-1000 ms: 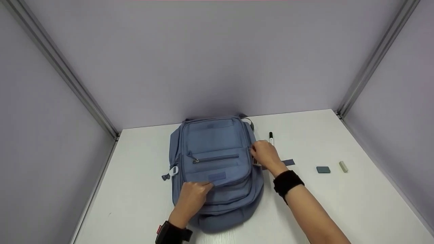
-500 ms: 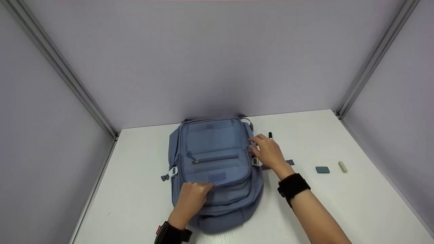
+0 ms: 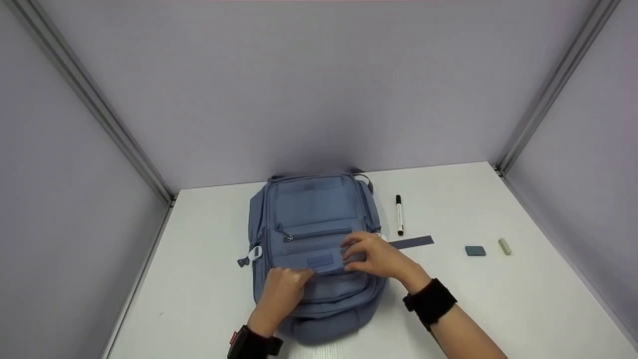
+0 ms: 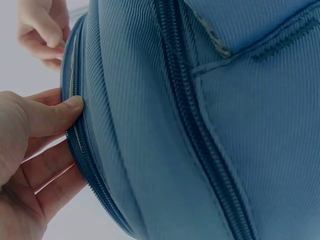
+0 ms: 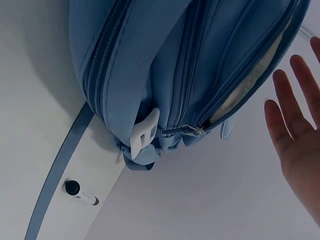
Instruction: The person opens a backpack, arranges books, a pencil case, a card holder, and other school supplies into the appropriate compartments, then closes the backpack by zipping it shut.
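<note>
A blue backpack [image 3: 319, 204] lies on the white table, its front facing up. My left hand [image 3: 284, 289] pinches the edge of the front pocket near its lower middle; in the left wrist view the thumb [image 4: 74, 103] presses on the zipper edge with fingers behind. My right hand [image 3: 374, 257] is over the bag's lower right front, fingers spread and loosely bent, holding nothing. In the right wrist view the pocket's zipper is parted, showing pale lining [image 5: 245, 90], and the zipper pull [image 5: 192, 131] sits at the side, apart from the right hand [image 5: 300, 125].
A black-capped white marker [image 3: 400, 217] and a blue strap [image 3: 411, 243] lie right of the bag. Farther right are a small teal block [image 3: 475, 251] and a pale green stick [image 3: 504, 246]. Grey panels [image 3: 319, 89] stand behind and on both sides.
My right hand has let go at the bag's right side and moved down and left over its front, uncovering the marker and strap. The left hand keeps its pinch in place.
</note>
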`<action>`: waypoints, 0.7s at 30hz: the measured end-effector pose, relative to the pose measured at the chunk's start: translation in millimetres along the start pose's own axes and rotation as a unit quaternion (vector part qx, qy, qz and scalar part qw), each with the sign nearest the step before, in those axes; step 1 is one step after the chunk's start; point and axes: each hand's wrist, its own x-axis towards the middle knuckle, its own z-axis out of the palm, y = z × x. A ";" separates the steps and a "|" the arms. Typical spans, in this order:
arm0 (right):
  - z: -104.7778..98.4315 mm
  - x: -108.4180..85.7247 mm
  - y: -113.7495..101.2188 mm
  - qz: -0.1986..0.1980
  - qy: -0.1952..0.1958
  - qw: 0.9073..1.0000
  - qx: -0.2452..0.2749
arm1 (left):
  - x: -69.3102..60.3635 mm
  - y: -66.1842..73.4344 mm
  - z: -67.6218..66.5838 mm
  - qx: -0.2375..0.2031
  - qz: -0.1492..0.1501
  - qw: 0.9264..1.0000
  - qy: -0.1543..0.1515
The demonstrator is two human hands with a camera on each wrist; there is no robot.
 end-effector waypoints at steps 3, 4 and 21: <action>7.1 -2.9 -2.2 0.002 -0.012 1.000 -0.024 | -1.2 0.4 0.1 0.006 -0.001 1.000 -0.001; 9.2 -3.6 -2.1 -0.001 -0.012 0.999 -0.036 | -1.7 0.5 0.4 0.009 -0.002 1.000 -0.002; 0.2 0.9 -12.6 -0.006 0.052 0.994 -0.096 | -3.8 -19.1 -4.4 -0.058 -0.074 0.996 0.010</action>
